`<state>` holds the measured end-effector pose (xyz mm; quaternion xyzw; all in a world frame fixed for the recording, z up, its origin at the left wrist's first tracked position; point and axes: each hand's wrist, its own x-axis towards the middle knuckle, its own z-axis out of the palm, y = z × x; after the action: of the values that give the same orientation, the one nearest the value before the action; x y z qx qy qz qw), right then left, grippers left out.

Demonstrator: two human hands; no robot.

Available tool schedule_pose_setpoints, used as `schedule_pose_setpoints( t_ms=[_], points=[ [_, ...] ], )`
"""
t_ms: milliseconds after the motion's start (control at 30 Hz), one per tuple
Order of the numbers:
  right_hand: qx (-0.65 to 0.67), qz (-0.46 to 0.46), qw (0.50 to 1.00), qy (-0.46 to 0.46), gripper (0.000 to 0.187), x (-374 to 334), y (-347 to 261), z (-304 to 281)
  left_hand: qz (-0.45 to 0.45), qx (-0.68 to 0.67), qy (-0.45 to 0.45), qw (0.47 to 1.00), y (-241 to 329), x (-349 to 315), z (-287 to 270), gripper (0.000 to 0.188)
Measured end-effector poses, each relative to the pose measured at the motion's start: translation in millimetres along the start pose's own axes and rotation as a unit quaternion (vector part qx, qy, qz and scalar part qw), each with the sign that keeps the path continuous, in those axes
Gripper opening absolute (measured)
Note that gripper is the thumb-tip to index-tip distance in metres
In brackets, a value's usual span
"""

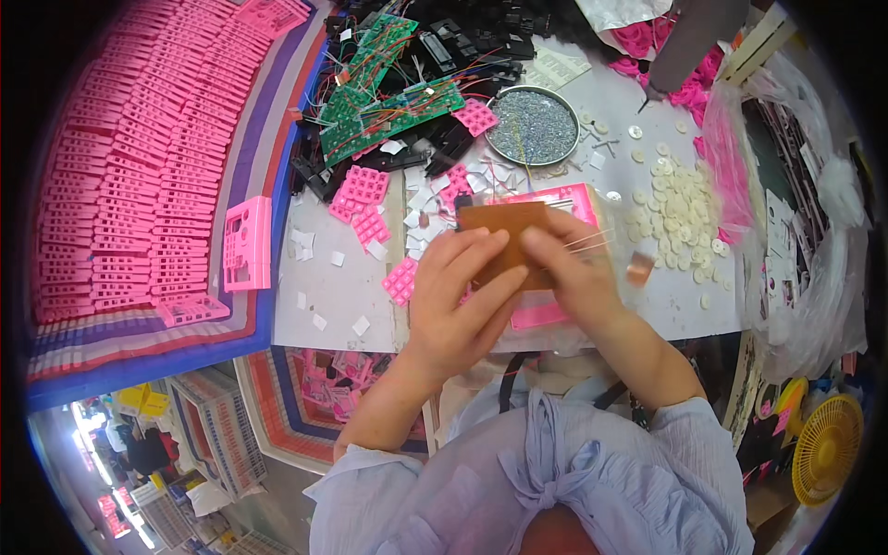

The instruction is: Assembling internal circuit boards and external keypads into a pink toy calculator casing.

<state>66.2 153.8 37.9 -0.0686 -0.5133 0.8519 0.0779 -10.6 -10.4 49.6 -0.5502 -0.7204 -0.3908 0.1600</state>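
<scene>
A flat brown board (504, 218), probably a circuit board seen from its plain side, is held over a pink plastic casing (535, 316). My left hand (455, 294) grips the board from the left, its fingers lying across the face. On the right edge, my right hand (585, 277) pinches it with the thumb on top; the other fingers are mostly hidden. Thin pale wires (590, 242) stick out beside the right hand. Most of the casing is covered by the board and hands.
Left stands a blue-rimmed crate (264, 319) stacked with pink casings. Green circuit boards (393, 111) with wires lie at the back, near a round dish (576, 139) of tiny metal parts. Pink keypads (365, 185), white squares (361, 326) and whitish discs (684, 217) are scattered about.
</scene>
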Motion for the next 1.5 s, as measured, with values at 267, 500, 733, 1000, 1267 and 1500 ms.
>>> schedule_pose_setpoints(
  t_ms=[267, 500, 733, 1000, 1267, 1500],
  points=[
    [0.076, 0.039, 0.996, 0.022, 0.037, -9, 9, -3, -0.335, -0.406, 0.024, 0.850, 14, -25, 12, 0.061],
    [0.087, -0.007, 0.996, 0.014, 0.038, -19, 8, -24, -0.202, -0.158, -0.089, 0.962, 5, -18, 5, 0.037],
    [0.128, -0.066, 0.982, 0.119, 0.038, -7, -9, -29, -0.141, -0.055, -0.061, 0.987, -4, -26, -19, 0.024],
    [-0.087, 0.044, 0.993, -0.062, 0.036, -5, 3, -12, -0.455, -0.499, -0.074, 0.734, 4, -25, -2, 0.047],
    [0.100, 0.034, 0.994, 0.032, 0.034, -22, 2, -45, -0.470, -0.542, 0.031, 0.696, -16, -33, 4, 0.034],
    [0.028, 0.022, 0.995, 0.089, 0.025, -23, 6, -47, -0.469, -0.578, 0.119, 0.657, -9, -32, 10, 0.031]
  ],
)
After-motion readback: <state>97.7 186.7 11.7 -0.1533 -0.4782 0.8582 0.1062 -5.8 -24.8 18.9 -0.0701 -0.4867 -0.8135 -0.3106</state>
